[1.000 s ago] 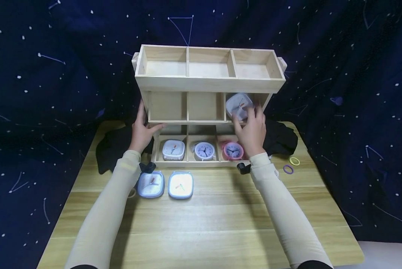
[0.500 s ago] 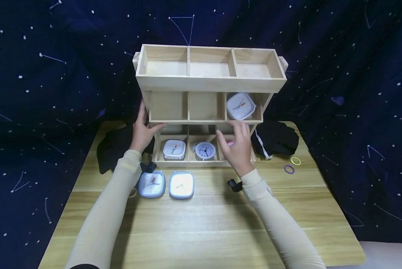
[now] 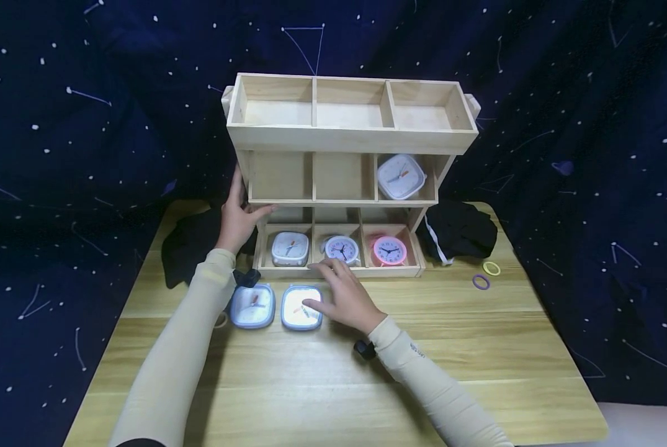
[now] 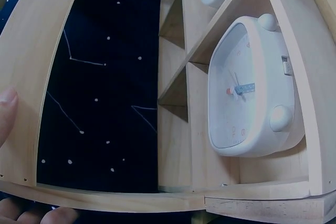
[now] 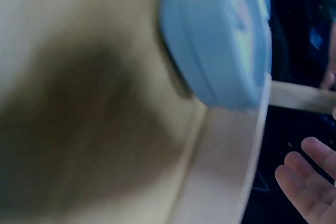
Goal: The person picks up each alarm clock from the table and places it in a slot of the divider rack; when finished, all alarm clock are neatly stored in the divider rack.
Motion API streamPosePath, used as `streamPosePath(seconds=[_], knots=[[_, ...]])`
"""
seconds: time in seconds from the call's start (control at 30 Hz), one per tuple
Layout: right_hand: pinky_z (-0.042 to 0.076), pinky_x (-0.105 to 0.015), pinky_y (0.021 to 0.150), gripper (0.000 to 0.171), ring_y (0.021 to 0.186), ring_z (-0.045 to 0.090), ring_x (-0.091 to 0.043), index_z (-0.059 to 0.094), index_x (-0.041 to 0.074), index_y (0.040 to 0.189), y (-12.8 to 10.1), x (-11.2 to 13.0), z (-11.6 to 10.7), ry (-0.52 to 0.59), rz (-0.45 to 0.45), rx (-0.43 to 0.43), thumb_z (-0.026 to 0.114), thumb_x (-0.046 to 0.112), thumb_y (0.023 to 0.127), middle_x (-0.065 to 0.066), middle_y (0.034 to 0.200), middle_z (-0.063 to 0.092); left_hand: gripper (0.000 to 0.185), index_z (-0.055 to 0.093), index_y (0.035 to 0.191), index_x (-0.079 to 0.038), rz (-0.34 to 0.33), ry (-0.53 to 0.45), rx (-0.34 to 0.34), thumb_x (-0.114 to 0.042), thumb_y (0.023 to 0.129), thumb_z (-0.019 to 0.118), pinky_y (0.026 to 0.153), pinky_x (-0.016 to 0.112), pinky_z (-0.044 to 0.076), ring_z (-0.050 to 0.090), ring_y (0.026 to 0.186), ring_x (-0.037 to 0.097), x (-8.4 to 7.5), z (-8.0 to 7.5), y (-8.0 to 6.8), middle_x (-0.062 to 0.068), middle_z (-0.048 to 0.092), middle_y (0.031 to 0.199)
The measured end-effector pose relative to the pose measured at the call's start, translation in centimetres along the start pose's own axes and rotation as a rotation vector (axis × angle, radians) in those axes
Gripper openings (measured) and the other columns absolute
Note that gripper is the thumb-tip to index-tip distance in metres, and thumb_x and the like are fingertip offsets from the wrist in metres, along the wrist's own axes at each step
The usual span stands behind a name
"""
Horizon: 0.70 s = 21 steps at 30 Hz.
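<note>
A three-tier wooden shelf (image 3: 350, 138) stands at the back of the table. My left hand (image 3: 237, 214) grips its left side panel, thumb on the front ledge (image 4: 5, 114). My right hand (image 3: 326, 290) hovers open, its thumb over the right one of two blue square clocks (image 3: 301, 307) lying on the table (image 3: 367, 385). The other blue clock (image 3: 252, 306) lies to its left. A white square clock (image 3: 400, 176) stands in the middle tier's right compartment. The bottom tier holds a white square clock (image 3: 289, 248), a white round clock (image 3: 341, 249) and a pink round clock (image 3: 389, 251). The right wrist view is blurred.
Black cloth lies at the shelf's left (image 3: 185, 245) and right (image 3: 461, 230). A yellow ring (image 3: 491, 268) and a purple ring (image 3: 481, 282) lie at the table's right. A dark starry backdrop (image 3: 87, 124) hangs behind. The top tier's compartments hold nothing.
My right hand let go of the white square clock in the middle tier, then moved down and left to the blue clock on the table. The left hand stayed put.
</note>
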State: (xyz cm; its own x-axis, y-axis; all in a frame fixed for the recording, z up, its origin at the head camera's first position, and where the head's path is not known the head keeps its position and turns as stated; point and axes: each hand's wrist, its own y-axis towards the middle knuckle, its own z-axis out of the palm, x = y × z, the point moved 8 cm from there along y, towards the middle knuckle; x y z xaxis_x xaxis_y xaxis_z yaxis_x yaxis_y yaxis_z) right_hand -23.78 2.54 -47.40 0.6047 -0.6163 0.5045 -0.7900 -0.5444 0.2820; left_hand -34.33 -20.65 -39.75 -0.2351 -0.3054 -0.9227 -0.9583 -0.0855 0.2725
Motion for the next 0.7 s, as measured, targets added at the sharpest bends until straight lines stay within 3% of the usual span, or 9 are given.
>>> streamPosePath(seconds=[0.2, 0.37, 0.53, 0.7], knots=[[0.045, -0.054, 0.123, 0.094, 0.148, 0.047, -0.034, 0.049, 0.018, 0.159, -1.2, 0.0, 3.7, -0.004, 0.005, 0.159, 0.09, 0.052, 0.082, -0.015, 0.159, 0.048, 0.113, 0.005, 0.174, -0.027, 0.005, -0.007, -0.001, -0.003, 0.093, 0.081, 0.132, 0.059, 0.027, 0.018, 0.168, 0.032, -0.5, 0.1, -0.2, 0.005, 0.014, 0.182], [0.045, -0.054, 0.123, 0.095, 0.155, 0.041, -0.035, 0.044, 0.024, 0.163, -2.3, -0.3, 5.7, 0.049, 0.028, 0.234, 0.092, 0.045, 0.083, -0.016, 0.168, 0.039, 0.112, 0.005, 0.174, -0.029, 0.001, 0.002, -0.006, -0.005, 0.094, 0.081, 0.132, 0.06, 0.027, 0.017, 0.168, 0.031, -0.3, 0.0, -0.2, 0.004, 0.013, 0.182], [0.047, -0.053, 0.122, 0.09, 0.154, 0.043, -0.037, 0.044, 0.023, 0.163, -2.9, -0.4, 6.5, 0.078, 0.036, 0.229, 0.091, 0.032, 0.087, -0.017, 0.169, 0.037, 0.114, 0.005, 0.173, -0.032, 0.002, 0.019, -0.012, -0.006, 0.093, 0.082, 0.132, 0.059, 0.027, 0.017, 0.168, 0.029, 1.5, 0.0, 0.6, 0.001, 0.012, 0.182], [0.048, -0.055, 0.121, 0.088, 0.154, 0.044, -0.037, 0.047, 0.021, 0.161, -3.1, -0.4, 6.5, 0.082, 0.028, 0.204, 0.091, 0.031, 0.086, -0.017, 0.168, 0.039, 0.117, 0.004, 0.172, -0.038, 0.017, 0.021, -0.016, -0.01, 0.092, 0.085, 0.132, 0.058, 0.029, 0.018, 0.168, 0.024, 2.7, -0.1, 1.0, -0.005, 0.012, 0.182]])
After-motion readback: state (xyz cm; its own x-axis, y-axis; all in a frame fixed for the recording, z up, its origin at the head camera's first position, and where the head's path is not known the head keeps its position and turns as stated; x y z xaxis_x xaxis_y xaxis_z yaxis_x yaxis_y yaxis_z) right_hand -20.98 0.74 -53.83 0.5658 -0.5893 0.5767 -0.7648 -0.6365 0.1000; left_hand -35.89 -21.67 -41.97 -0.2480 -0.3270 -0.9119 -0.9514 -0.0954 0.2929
